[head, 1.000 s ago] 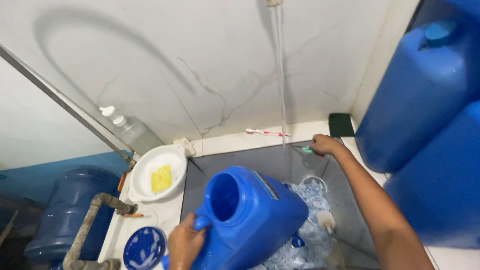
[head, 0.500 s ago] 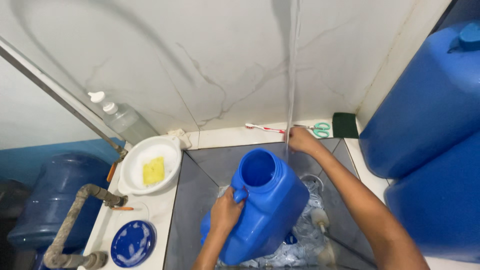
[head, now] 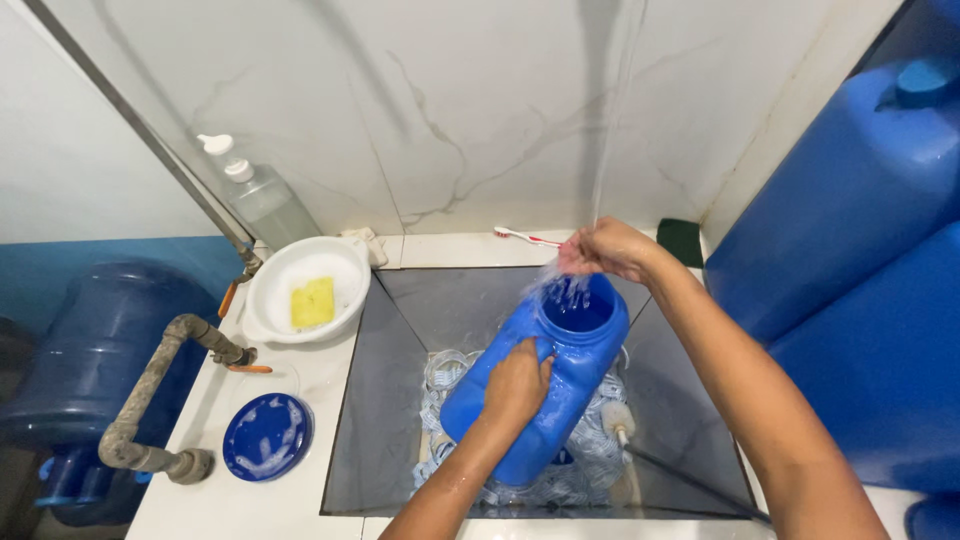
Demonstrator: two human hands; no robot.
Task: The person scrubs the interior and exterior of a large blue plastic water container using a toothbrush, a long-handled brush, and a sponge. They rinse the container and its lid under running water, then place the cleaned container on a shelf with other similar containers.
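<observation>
A blue plastic jug (head: 545, 385) stands tilted in a grey sink basin (head: 395, 400), its wide mouth turned up toward the back. My left hand (head: 515, 385) grips the jug's side near the middle. My right hand (head: 605, 250) is held just above the jug's mouth, under a thin stream of water (head: 615, 130) falling from above; water splashes off it into the opening. Its fingers are curled, and I cannot see whether they hold anything.
A white bowl (head: 305, 290) with a yellow sponge sits left of the sink, a blue lid (head: 265, 435) and a pipe (head: 160, 390) nearer. A toothbrush (head: 525, 237), clear bottle (head: 262, 200) and dark sponge (head: 680, 240) line the back. Large blue containers (head: 860, 220) stand right, a water bottle (head: 85, 350) left.
The jug has been tipped more upright with its mouth under the stream. My right hand has moved from the back ledge to over the jug's mouth, and my left hand has shifted onto its side.
</observation>
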